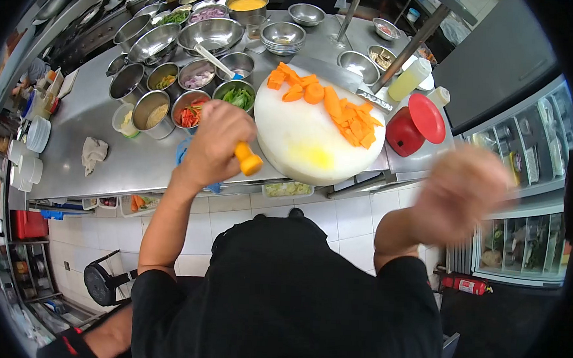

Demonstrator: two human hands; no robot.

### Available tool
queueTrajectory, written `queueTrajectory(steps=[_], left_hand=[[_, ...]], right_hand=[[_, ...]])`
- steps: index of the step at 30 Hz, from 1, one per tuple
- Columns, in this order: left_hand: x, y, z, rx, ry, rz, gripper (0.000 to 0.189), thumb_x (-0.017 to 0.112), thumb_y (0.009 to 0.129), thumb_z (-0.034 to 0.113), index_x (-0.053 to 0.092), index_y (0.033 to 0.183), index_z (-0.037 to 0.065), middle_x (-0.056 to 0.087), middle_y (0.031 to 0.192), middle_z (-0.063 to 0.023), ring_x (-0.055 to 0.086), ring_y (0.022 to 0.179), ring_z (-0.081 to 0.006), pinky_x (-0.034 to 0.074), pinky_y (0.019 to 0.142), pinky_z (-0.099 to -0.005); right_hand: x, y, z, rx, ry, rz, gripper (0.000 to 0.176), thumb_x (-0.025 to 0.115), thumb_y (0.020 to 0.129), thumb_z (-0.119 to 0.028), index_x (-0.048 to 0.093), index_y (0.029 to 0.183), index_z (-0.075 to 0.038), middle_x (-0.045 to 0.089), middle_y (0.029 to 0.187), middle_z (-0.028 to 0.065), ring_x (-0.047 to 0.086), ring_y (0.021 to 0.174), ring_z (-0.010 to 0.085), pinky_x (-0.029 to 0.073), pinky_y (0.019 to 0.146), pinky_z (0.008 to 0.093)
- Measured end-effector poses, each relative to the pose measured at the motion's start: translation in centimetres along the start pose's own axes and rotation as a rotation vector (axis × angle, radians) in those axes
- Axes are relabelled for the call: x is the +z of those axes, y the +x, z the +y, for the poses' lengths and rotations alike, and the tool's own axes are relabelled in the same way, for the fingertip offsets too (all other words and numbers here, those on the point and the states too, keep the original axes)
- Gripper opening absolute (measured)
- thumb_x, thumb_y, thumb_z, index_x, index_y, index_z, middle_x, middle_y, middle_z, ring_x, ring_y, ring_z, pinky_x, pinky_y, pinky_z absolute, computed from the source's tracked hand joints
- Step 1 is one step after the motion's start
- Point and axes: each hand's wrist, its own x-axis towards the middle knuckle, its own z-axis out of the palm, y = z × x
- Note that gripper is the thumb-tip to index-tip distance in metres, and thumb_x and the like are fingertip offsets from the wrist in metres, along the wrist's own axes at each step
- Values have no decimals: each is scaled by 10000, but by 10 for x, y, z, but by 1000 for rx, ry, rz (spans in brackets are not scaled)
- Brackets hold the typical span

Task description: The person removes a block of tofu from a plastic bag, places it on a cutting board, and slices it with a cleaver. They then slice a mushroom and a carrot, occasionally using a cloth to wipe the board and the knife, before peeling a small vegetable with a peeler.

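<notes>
orange carrot [248,159], white board [301,147], red lid [427,118]

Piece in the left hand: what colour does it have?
The piece is orange; the head view shows it best.

Bright even overhead light, glare on steel counter [138,163]; heavy fisheye (black corners), right hand [457,194] motion-blurred.

One carrot stub [248,159], one board [301,137], one cleaver [336,76], two bottles [410,78] [438,96]
</notes>
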Motion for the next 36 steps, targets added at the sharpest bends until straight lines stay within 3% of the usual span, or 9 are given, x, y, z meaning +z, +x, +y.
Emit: queueTrajectory(steps=[1,3,6,14,20,24,26,29,36], left_hand=[[7,-1,0,37,-13,11,281,661,639,4,485,839,94,548,887,-76,537,863,-293,379,841,-417],[20,-3,6,63,-25,19,291,680,639,16,486,838,101,561,906,-68,546,864,-281,380,845,-423],[42,-2,17,82,-128,61,340,669,598,9,513,886,101,534,880,-44,540,899,-272,365,876,-427],[46,-35,0,11,-181,-225,319,664,633,0,528,904,98,497,885,-58,509,897,-266,376,842,-401],[55,-56,-4,42,-105,-235,275,660,703,52,558,951,115,516,935,-44,521,930,-245,388,866,-390],[57,-65,-8,35,-33,-33,318,692,713,92,563,1000,137,541,997,-40,527,997,-251,394,898,-419],[59,-72,-8,18,-27,-6,335,709,715,101,562,1013,144,546,1017,-43,527,1019,-259,395,906,-433],[69,-86,-6,-16,24,169,375,745,715,109,543,1028,153,542,1040,-49,521,1019,-284,396,902,-457],[63,-105,-12,-131,138,287,459,784,689,135,520,1064,154,507,1222,-94,485,1165,-337,368,995,-494]], right_hand=[[17,-18,17,211,-204,-115,144,548,967,-130,590,1035,-10,563,759,21,548,719,117,453,626,247],[65,-33,13,885,412,-575,312,434,1054,-286,582,1014,-14,557,777,13,530,716,90,453,645,243],[97,-94,39,1467,788,-682,342,471,1039,-333,593,1059,-14,594,807,24,569,746,95,476,618,246],[76,-94,75,1142,214,-747,304,500,1017,-310,609,1085,-35,645,870,20,616,792,100,490,671,241],[120,-113,49,1541,649,-1049,561,346,1047,-471,584,1171,22,667,1028,115,639,946,169,514,786,302],[151,-141,32,1635,958,-853,540,300,1063,-438,544,1254,4,615,1184,130,604,1081,208,500,918,362],[161,-127,26,1672,1383,-680,416,351,1065,-321,556,1236,-2,624,1072,69,600,957,128,499,842,291],[173,-151,46,1740,1440,-632,295,436,1029,-200,567,1209,-6,592,964,3,537,798,50,462,733,215],[210,-141,56,1650,1705,-958,212,523,970,-116,588,1150,-23,588,945,-10,512,721,19,439,652,185]])
